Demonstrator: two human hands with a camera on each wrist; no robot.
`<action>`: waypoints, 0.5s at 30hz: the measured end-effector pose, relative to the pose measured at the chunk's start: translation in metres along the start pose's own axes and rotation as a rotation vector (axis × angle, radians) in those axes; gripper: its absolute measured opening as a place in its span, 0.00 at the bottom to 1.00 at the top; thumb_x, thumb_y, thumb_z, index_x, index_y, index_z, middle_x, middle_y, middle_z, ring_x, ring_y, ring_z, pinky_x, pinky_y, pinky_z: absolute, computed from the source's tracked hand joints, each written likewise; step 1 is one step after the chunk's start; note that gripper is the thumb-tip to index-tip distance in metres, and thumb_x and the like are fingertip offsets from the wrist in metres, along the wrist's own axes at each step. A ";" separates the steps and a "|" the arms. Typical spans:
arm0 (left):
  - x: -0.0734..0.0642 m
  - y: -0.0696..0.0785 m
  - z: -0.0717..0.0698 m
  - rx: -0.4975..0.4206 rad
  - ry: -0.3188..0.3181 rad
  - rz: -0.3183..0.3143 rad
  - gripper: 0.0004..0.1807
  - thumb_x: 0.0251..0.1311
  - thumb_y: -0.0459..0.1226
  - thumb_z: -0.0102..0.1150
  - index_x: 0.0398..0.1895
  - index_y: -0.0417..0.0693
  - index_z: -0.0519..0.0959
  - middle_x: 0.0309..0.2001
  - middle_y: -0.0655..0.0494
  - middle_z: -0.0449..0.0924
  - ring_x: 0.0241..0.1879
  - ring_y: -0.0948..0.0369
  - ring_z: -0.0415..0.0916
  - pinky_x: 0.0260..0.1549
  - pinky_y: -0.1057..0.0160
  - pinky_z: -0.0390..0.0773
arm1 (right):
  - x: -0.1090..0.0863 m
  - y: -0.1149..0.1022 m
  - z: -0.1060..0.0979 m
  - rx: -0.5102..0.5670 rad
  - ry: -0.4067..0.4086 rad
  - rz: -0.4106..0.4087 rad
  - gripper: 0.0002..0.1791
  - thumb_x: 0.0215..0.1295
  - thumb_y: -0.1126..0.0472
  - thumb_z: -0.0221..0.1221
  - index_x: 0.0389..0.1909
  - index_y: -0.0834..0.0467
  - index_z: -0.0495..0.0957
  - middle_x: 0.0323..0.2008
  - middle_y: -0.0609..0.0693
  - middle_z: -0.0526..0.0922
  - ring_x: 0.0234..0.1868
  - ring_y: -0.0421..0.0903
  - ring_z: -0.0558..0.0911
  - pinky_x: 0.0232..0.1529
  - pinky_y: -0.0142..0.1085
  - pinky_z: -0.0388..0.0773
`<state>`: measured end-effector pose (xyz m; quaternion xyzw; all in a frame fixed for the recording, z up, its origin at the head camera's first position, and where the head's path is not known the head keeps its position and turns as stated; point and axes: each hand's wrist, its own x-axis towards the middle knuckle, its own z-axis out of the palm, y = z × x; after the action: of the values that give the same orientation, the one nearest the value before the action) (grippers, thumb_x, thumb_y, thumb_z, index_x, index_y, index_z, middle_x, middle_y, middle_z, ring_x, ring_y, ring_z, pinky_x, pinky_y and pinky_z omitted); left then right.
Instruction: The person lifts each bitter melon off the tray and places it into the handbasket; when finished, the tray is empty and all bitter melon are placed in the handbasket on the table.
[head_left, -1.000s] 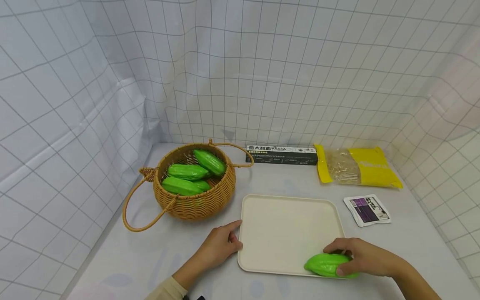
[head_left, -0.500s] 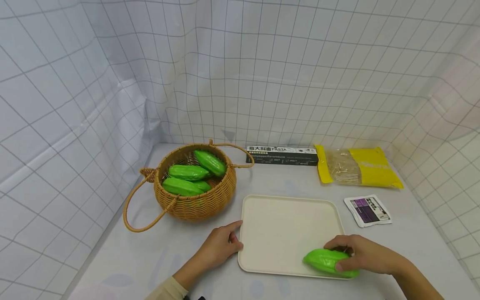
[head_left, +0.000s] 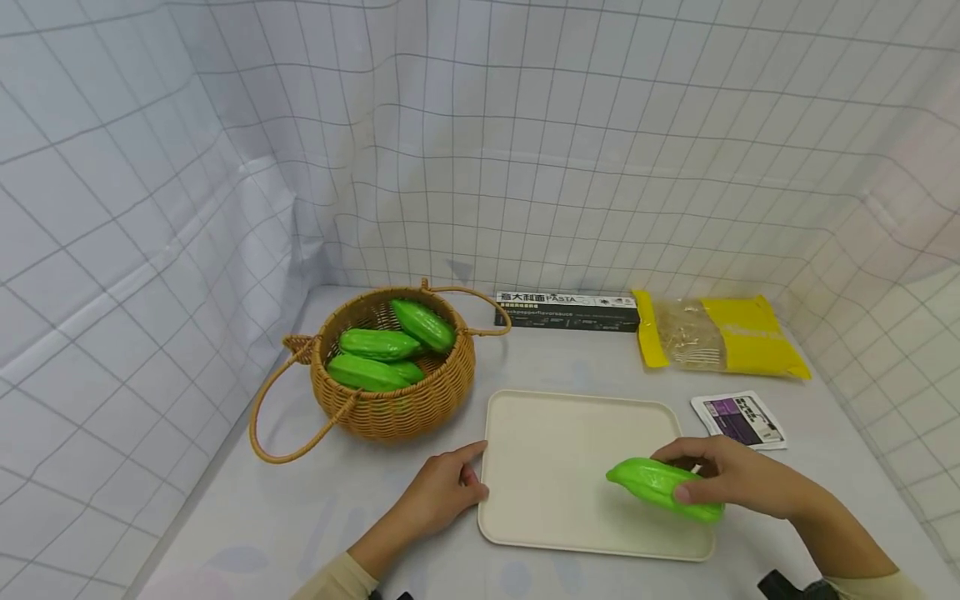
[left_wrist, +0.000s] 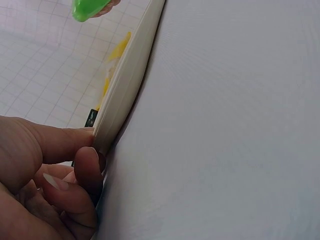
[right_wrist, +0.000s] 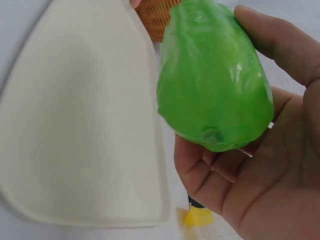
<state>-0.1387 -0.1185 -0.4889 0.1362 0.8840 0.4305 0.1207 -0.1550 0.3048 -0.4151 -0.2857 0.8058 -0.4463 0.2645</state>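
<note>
My right hand (head_left: 742,479) grips a bright green bitter melon (head_left: 654,483), thumb on one side and fingers on the other. The bitter melon hangs tilted over the right part of the cream tray (head_left: 562,467); in the right wrist view its rounded end (right_wrist: 212,95) faces the camera. My left hand (head_left: 442,492) rests at the tray's left edge. Its index finger and thumb touch the rim; the left wrist view shows the fingers (left_wrist: 65,145) against the tray's side (left_wrist: 125,85). Several more bitter melons (head_left: 378,343) lie in a wicker basket (head_left: 397,412) left of the tray.
Behind the tray stand a black pasta box (head_left: 566,312) and a yellow noodle bag (head_left: 753,333). A white and purple sachet (head_left: 738,419) lies right of the tray. One basket handle (head_left: 270,446) sticks out to the left. Grid-patterned cloth (head_left: 525,150) encloses the table's back and sides.
My right hand has lifted the bitter melon from the tray's lower right corner, up and away from the surface. My left hand has stayed at the tray's edge.
</note>
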 end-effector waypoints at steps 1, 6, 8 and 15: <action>0.000 0.000 0.000 -0.001 0.000 -0.001 0.36 0.57 0.35 0.68 0.70 0.36 0.71 0.25 0.65 0.76 0.24 0.68 0.70 0.30 0.66 0.70 | 0.002 -0.002 -0.002 -0.002 0.009 -0.002 0.19 0.71 0.66 0.58 0.61 0.56 0.79 0.48 0.52 0.84 0.44 0.45 0.82 0.42 0.35 0.81; 0.001 0.001 -0.001 0.005 0.000 -0.004 0.36 0.58 0.36 0.68 0.71 0.36 0.71 0.25 0.66 0.76 0.23 0.68 0.70 0.30 0.66 0.70 | 0.018 -0.017 -0.010 0.009 0.066 0.019 0.19 0.71 0.64 0.58 0.61 0.60 0.78 0.50 0.58 0.81 0.45 0.46 0.81 0.44 0.36 0.81; 0.001 0.001 0.000 0.011 0.002 -0.005 0.36 0.58 0.36 0.68 0.71 0.37 0.71 0.25 0.66 0.76 0.24 0.68 0.70 0.30 0.66 0.70 | 0.025 -0.024 -0.013 0.020 0.091 0.037 0.20 0.71 0.63 0.58 0.61 0.62 0.78 0.49 0.59 0.81 0.45 0.47 0.80 0.43 0.36 0.81; 0.001 0.001 0.001 0.028 0.007 -0.007 0.36 0.57 0.35 0.70 0.70 0.37 0.72 0.26 0.66 0.75 0.24 0.68 0.69 0.30 0.66 0.70 | 0.050 -0.038 -0.023 0.058 0.181 0.049 0.23 0.71 0.61 0.59 0.64 0.66 0.75 0.49 0.61 0.81 0.45 0.53 0.81 0.44 0.39 0.82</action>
<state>-0.1396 -0.1169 -0.4891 0.1333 0.8907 0.4183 0.1175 -0.1967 0.2666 -0.3796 -0.2166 0.8197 -0.4871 0.2094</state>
